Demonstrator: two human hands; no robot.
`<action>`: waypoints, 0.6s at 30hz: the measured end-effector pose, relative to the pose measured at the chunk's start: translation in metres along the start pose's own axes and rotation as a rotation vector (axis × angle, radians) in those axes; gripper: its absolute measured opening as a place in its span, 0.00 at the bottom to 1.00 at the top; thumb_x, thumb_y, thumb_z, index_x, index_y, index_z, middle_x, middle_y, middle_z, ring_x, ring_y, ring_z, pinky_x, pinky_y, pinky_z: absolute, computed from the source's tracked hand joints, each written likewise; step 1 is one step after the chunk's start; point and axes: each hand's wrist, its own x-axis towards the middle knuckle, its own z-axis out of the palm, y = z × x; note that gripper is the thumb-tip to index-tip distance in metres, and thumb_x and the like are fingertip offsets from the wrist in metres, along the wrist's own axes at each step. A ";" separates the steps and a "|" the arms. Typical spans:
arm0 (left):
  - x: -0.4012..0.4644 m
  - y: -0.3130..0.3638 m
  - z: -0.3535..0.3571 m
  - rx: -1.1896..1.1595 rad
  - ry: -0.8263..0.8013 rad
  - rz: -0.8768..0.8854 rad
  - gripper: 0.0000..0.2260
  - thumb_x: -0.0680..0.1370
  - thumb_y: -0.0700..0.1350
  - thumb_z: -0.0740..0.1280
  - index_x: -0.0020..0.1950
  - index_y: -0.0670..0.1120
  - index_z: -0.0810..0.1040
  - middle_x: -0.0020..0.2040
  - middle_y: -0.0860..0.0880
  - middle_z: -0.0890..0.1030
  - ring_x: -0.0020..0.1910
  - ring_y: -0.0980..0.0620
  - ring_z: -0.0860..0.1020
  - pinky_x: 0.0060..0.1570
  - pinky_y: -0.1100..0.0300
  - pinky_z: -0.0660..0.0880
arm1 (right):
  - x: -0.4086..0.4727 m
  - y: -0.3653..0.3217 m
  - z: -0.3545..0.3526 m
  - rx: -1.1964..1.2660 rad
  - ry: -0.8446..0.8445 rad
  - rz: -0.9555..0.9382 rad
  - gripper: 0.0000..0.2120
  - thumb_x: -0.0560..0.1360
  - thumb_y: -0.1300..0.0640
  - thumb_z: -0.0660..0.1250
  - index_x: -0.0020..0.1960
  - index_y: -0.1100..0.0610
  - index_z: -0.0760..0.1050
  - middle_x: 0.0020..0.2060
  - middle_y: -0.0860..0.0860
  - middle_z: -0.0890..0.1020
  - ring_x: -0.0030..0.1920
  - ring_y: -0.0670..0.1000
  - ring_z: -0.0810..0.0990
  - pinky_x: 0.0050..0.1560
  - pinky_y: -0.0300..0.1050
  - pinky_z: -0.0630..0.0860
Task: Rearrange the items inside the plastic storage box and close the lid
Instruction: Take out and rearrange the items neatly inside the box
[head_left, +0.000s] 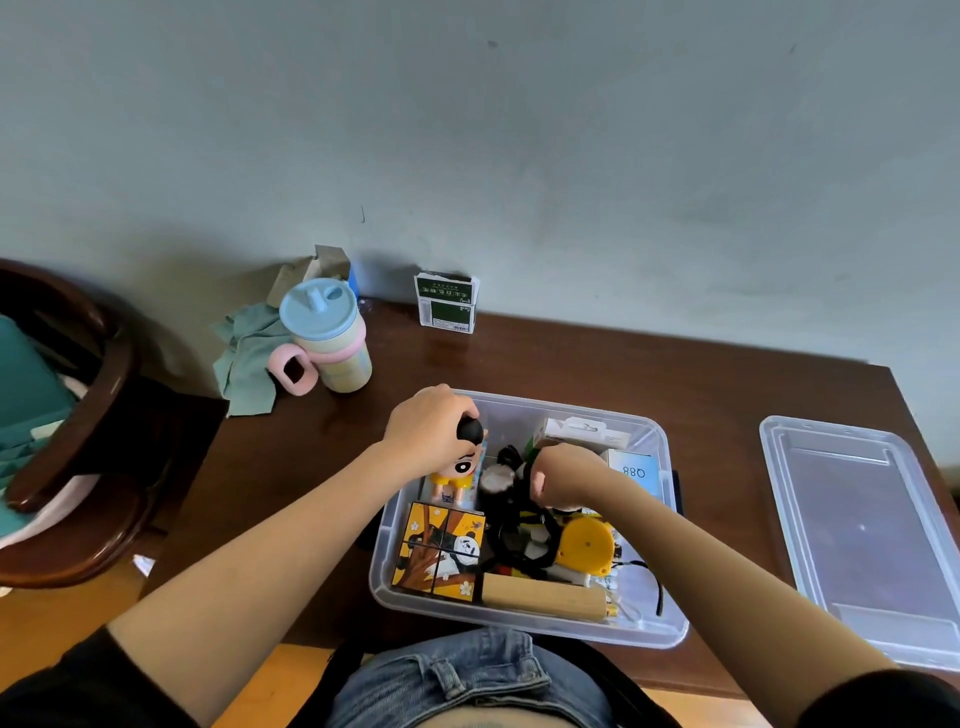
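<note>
My left hand (434, 426) is over the far-left corner of the clear storage box (670, 631), fingers curled round the black head of a small cartoon figure (457, 470) standing upright inside. My right hand (563, 475) is mid-box, fingers closed on a black strap (524, 525) tangled w/ other bits.

Box sits on the dark wood surface (571, 358), right in front of me, no lid on. Inside: panda picture cube (441, 553) front-left, wooden block (543, 597) along the near wall, yellow round gadget (587, 545) beside it, pale card marked 880 (636, 470) & a white carton (576, 431) at the back.

Lid (857, 525) lies flat on the surface, well apart to the right. Far left: pastel cup w/ pink handle (327, 338) on a green cloth (249, 358); green packet (447, 304) against the wall. Wooden chair (88, 415) left of the surface.
</note>
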 end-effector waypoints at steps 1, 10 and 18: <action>-0.001 -0.001 0.001 -0.011 0.015 0.000 0.12 0.74 0.51 0.70 0.56 0.54 0.78 0.49 0.52 0.73 0.51 0.50 0.74 0.41 0.59 0.67 | -0.001 0.000 0.000 -0.023 0.009 0.009 0.08 0.74 0.61 0.59 0.39 0.60 0.75 0.34 0.55 0.75 0.36 0.57 0.73 0.35 0.46 0.70; -0.024 -0.014 0.024 -0.033 0.387 0.130 0.07 0.74 0.48 0.71 0.51 0.50 0.83 0.53 0.47 0.76 0.54 0.45 0.74 0.59 0.47 0.67 | 0.015 -0.028 0.007 0.050 0.112 -0.031 0.19 0.72 0.49 0.70 0.62 0.50 0.75 0.56 0.50 0.80 0.55 0.54 0.78 0.48 0.47 0.77; -0.026 -0.017 0.029 -0.010 0.408 0.151 0.09 0.76 0.45 0.69 0.55 0.49 0.81 0.53 0.47 0.76 0.54 0.46 0.75 0.58 0.49 0.70 | 0.012 -0.023 -0.004 -0.047 -0.179 -0.013 0.20 0.71 0.42 0.70 0.51 0.58 0.82 0.39 0.52 0.81 0.41 0.52 0.76 0.42 0.44 0.72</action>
